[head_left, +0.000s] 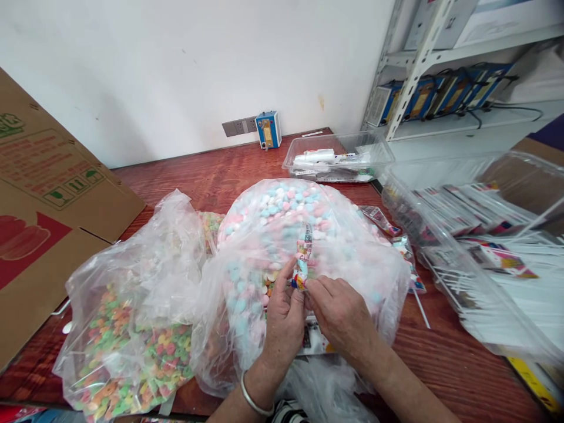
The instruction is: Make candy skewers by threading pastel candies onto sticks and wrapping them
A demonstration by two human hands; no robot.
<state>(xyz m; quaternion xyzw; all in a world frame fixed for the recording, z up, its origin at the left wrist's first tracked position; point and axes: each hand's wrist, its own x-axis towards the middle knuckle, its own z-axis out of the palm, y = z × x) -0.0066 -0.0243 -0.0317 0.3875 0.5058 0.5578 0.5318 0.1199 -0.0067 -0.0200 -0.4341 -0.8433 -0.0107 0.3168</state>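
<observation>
My left hand (282, 320), a bangle on its wrist, pinches the lower end of a small printed candy packet (303, 252) between thumb and fingers. From the other side my right hand (338, 311) is closed at the packet's bottom end, its fingertips partly hidden. The packet stands roughly upright over a large clear plastic bag (286, 205) full of pink, blue and white round candies. Beneath my hands, more coloured candies and part of a printed wrapper (316, 339) show. To the left lies another clear bag (136, 346) with colourful ring-shaped candies.
A clear tub (337, 144) with white items stands behind the candies. At the right, a larger clear bin (476, 311) holds white sticks and packets. Filled packets (409, 261) lie beside it. A cardboard box (48, 211) stands left; a blue device (268, 130) is by the wall.
</observation>
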